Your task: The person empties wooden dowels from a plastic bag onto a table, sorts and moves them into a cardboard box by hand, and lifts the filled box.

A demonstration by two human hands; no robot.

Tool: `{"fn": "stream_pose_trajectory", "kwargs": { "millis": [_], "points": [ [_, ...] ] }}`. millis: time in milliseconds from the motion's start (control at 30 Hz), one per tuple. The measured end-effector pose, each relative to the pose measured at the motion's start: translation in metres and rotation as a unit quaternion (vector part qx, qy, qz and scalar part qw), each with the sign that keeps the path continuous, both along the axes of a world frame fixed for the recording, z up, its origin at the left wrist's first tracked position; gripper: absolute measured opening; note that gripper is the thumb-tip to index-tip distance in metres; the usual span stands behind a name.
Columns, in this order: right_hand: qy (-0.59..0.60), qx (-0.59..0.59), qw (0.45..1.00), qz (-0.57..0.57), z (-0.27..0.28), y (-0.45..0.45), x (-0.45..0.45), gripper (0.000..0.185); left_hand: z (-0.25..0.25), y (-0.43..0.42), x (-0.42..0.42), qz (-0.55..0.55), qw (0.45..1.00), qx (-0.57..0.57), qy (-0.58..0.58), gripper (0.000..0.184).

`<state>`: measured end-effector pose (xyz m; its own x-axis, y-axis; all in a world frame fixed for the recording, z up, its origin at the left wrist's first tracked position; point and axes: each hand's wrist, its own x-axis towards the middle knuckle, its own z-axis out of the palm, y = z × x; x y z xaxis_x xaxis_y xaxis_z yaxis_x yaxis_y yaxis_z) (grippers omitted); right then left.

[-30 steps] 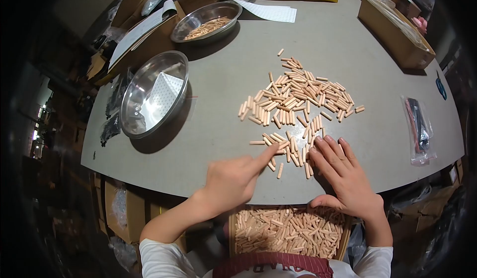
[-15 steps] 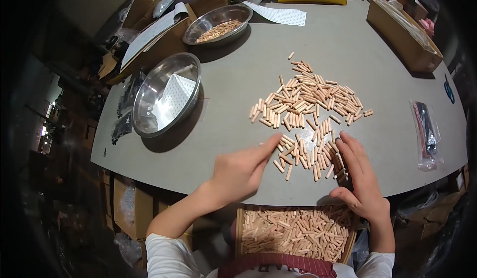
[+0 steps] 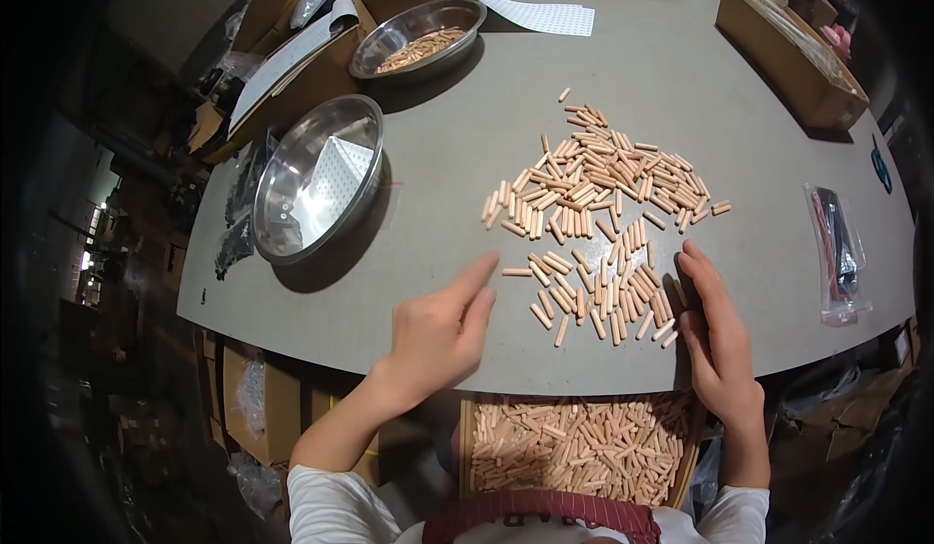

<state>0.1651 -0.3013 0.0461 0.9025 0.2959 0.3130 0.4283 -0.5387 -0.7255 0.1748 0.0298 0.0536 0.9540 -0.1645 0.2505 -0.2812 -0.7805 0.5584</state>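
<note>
Pale wooden cylindrical dowels point(image 3: 610, 299), likely light, stiff and roll-prone, are being flanked at centre-right by an open left hand point(image 3: 428, 335) and open right hand point(image 3: 722, 335); mid-length pinching is seemingly being invited.

You wear a top with white sleeves, the left sleeve point(image 3: 341, 507) showing at the lower left of the frame and the right sleeve point(image 3: 737, 517) at the lower right. Both are loose and softly creased, and both end near the elbow, leaving your forearms bare. Your left hand point(image 3: 436, 335) and right hand point(image 3: 721, 335) are bare too. Across your chest, at the bottom center of the frame, runs a curved maroon panel point(image 3: 545, 508) crossed by thin, paler lines. Along its lower edge you have large, dark block lettering point(image 3: 525, 522) on pale cloth, too hidden to read as a word. The bottom of the frame cuts off the rest of your clothing.
</note>
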Motion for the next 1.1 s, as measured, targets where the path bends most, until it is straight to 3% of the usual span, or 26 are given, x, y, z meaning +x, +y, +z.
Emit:
{"fn": "stream_pose_trajectory", "kwargs": {
  "millis": [67, 267, 400, 633, 733, 767, 800, 900, 1100],
  "points": [
    [-0.002, -0.002, 1.000, 0.006, -0.003, -0.005, 0.000, 0.059, 0.003, -0.006, 0.000, -0.022, 0.996, 0.079, -0.033, 0.039],
    [-0.018, 0.008, 1.000, -0.018, -0.002, -0.003, -0.004, 0.061, -0.003, -0.015, -0.002, -0.072, 0.992, 0.047, -0.094, 0.036],
    [-0.010, 0.025, 0.999, -0.037, -0.004, -0.005, -0.004, 0.061, 0.000, -0.030, -0.009, -0.098, 0.991, -0.008, -0.092, 0.029],
    [-0.030, 0.015, 0.998, -0.045, -0.003, -0.004, -0.004, 0.062, 0.005, -0.039, -0.013, -0.130, 0.991, 0.021, -0.024, 0.035],
    [-0.012, 0.020, 0.999, -0.045, -0.004, -0.003, -0.003, 0.063, 0.002, -0.035, -0.008, -0.118, 0.990, 0.012, -0.071, 0.036],
    [-0.012, 0.019, 0.999, -0.046, -0.003, -0.003, -0.003, 0.063, 0.000, -0.031, -0.002, -0.062, 0.996, 0.022, -0.068, 0.037],
    [-0.018, -0.025, 0.999, -0.031, -0.001, -0.003, -0.002, 0.065, -0.001, -0.027, 0.004, -0.006, 0.997, 0.031, -0.064, 0.039],
    [-0.047, -0.084, 0.995, 0.011, -0.001, -0.004, 0.003, 0.073, -0.001, -0.016, 0.021, -0.006, 0.991, 0.124, -0.044, 0.041],
    [-0.061, -0.119, 0.987, 0.086, 0.003, 0.001, 0.006, 0.078, -0.002, -0.032, 0.017, -0.095, 0.982, 0.140, -0.077, 0.050]
  ]
}}
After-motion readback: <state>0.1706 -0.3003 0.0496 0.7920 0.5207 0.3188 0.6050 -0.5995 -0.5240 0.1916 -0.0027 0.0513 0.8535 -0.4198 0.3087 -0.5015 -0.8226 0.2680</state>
